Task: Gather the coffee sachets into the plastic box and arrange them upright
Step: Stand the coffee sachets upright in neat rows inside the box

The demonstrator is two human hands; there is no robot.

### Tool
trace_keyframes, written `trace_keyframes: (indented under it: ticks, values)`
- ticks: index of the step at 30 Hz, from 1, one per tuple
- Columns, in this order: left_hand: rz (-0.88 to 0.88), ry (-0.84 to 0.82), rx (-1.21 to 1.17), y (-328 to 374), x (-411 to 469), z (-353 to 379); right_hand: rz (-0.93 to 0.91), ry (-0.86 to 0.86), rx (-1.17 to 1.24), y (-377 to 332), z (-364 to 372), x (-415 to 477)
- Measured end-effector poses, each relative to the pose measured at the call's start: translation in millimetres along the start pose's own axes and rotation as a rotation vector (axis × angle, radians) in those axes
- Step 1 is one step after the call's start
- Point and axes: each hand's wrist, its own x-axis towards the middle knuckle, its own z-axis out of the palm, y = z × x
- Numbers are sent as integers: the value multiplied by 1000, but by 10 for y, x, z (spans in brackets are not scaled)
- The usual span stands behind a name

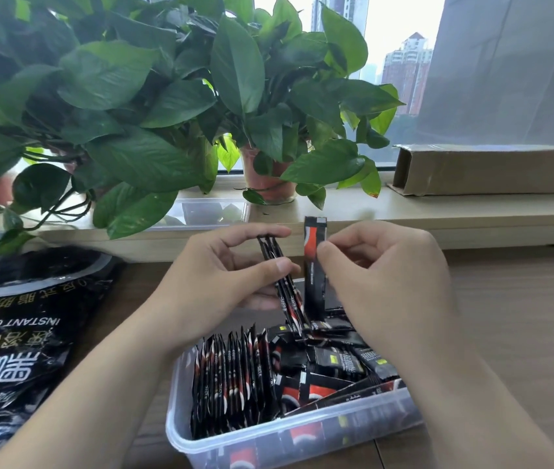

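A clear plastic box (pixel 180 431) sits on the wooden table at the bottom centre. Inside it, a row of black-and-red coffee sachets (pixel 231 377) stands upright on the left side, and loose sachets (pixel 339 360) lie jumbled on the right. Above the box, my left hand (pixel 214 282) pinches a thin stack of sachets (pixel 280 282) seen edge-on. My right hand (pixel 380 282) holds one sachet (pixel 314 262) upright between thumb and fingers, right beside the left hand's stack.
A large black instant coffee bag (pixel 21 333) lies flat on the table at the left. Leafy potted plants (pixel 153 96) crowd the windowsill behind, above a clear lid or tray (pixel 211 211). A cardboard box (pixel 492 170) lies on the sill at the right.
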Motion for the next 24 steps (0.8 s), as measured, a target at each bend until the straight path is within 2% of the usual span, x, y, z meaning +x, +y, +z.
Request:
trace_keyframes:
  ticks: [4, 8, 12, 16, 20, 24]
  values:
    - [17, -14, -21, 4, -8, 4, -41, -155, -20, -23, 56, -43]
    - [31, 25, -57, 6, 4, -9, -206, -280, -196, -66, 48, -84]
    - [5, 64, -78, 24, 1, -9, -296, -442, -364, -114, 42, -105]
    - [-31, 119, -96, 13, 20, -13, -364, -399, -357, -103, 63, -111]
    - [-23, 176, -125, 17, 36, -17, -360, -300, -277, -88, 67, -121]
    - [-15, 200, -158, 15, 36, -26, -350, -285, -307, -69, 103, -120]
